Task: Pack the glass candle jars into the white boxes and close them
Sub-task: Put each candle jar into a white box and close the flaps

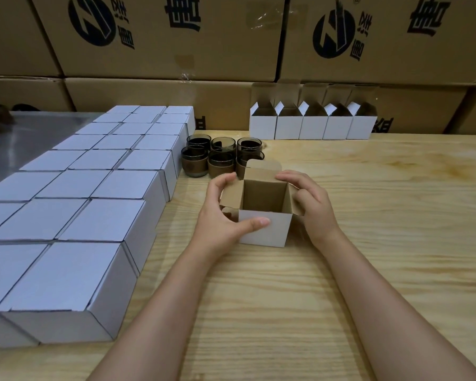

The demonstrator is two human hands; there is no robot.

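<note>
A white box [267, 229] stands on the wooden surface [368, 188] in front of the person, gripped from both sides. Its top is open, the brown inside shows, and its lid flap stands up at the far side. The left hand [220, 215] holds the box's left side: the thumb lies flat on the white front wall and the fingers curl over the left flap. The right hand [311, 204] grips the right side, its fingers curled over the right flap and the far corner.

Just behind the box, six dark glass jars [204, 158] stand upright in two rows of three; the lid flap hides part of the nearest right one. Left of the jars, closed boxes [94, 188] sit packed edge to edge in three long rows running towards the person. At the back right, five open boxes [312, 127] stand side by side with their flaps up, against a wall of stacked brown cartons [162, 37] printed in black.
</note>
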